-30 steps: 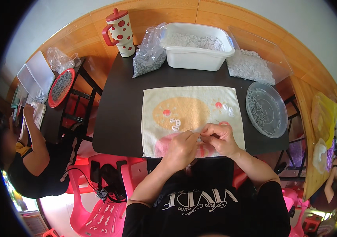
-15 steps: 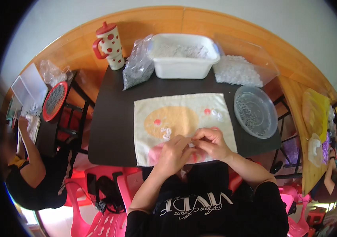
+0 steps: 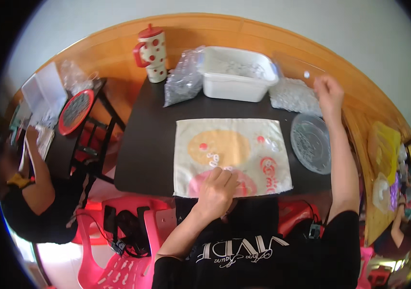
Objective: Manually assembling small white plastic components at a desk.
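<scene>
My left hand rests knuckles up on the near edge of a cream cloth printed with orange and pink shapes, fingers curled next to several small white pieces. My right hand is raised over the table's far right corner, above a clear bag of pale pieces. A tiny white piece shows in the air just left of that hand, between it and a white plastic tub. Its fingers are bunched and blurred.
A clear round tray lies right of the cloth on the black table. A red-dotted lidded mug and another clear bag stand at the back left. A second person sits at a side table to the left. Pink chairs stand below.
My right hand left the cloth, where both hands worked together, and swung up to the far right. My left hand stayed on the cloth's near edge.
</scene>
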`<action>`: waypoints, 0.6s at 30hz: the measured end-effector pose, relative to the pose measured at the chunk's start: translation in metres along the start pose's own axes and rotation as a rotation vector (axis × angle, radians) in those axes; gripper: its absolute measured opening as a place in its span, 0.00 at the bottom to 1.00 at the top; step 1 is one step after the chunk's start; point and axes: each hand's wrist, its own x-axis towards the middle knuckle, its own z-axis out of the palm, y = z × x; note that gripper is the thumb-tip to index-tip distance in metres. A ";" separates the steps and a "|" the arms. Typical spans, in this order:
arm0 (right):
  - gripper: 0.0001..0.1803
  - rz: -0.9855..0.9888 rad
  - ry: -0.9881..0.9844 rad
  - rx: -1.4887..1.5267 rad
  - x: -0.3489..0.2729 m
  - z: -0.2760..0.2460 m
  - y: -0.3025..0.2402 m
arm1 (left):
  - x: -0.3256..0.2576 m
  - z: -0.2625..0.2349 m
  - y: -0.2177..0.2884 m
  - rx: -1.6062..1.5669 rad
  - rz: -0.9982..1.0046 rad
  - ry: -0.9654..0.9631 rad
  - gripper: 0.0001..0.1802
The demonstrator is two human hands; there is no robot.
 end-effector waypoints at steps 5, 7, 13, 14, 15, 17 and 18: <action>0.11 -0.203 -0.641 -0.071 -0.135 0.056 -0.044 | -0.025 -0.024 -0.016 0.097 -0.067 0.102 0.13; 0.14 -0.291 -0.651 -0.161 -0.160 0.067 -0.053 | -0.023 -0.036 -0.019 0.207 -0.154 0.072 0.13; 0.17 -0.315 -0.684 -0.383 -0.163 0.078 -0.039 | -0.019 -0.032 -0.027 0.183 -0.186 0.055 0.13; 0.16 -0.350 -0.648 -0.317 -0.162 0.083 -0.044 | -0.017 -0.031 -0.026 0.194 -0.194 0.049 0.13; 0.14 -0.385 -0.611 -0.251 -0.162 0.089 -0.050 | -0.016 -0.030 -0.025 0.197 -0.192 0.050 0.13; 0.13 -0.394 -0.652 -0.113 -0.168 0.109 -0.064 | -0.016 -0.029 -0.022 0.236 -0.206 0.025 0.14; 0.12 -0.406 -0.692 0.026 -0.170 0.119 -0.071 | -0.017 -0.027 -0.022 0.237 -0.202 0.023 0.14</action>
